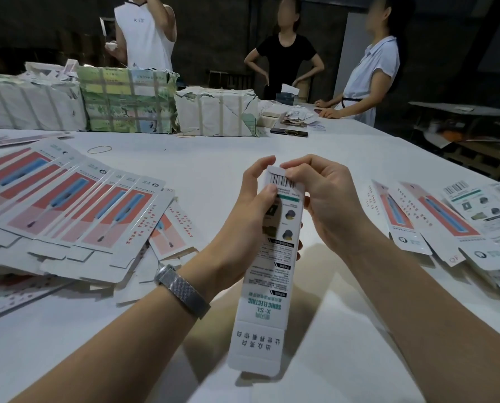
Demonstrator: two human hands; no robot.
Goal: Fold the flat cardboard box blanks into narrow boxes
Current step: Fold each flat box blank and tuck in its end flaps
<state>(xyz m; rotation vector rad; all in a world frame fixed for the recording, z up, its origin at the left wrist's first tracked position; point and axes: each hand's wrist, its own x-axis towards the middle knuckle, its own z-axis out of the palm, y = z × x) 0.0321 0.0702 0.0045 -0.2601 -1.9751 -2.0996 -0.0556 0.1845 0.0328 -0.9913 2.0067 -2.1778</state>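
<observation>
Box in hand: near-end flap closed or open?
Open. The box is held by the left hand and right hand at its far end; the near flap sticks straight out, untucked.

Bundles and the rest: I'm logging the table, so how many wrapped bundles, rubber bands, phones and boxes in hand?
Wrapped bundles: 3
Rubber bands: 1
Phones: 1
Boxes in hand: 1
Total: 6
</observation>
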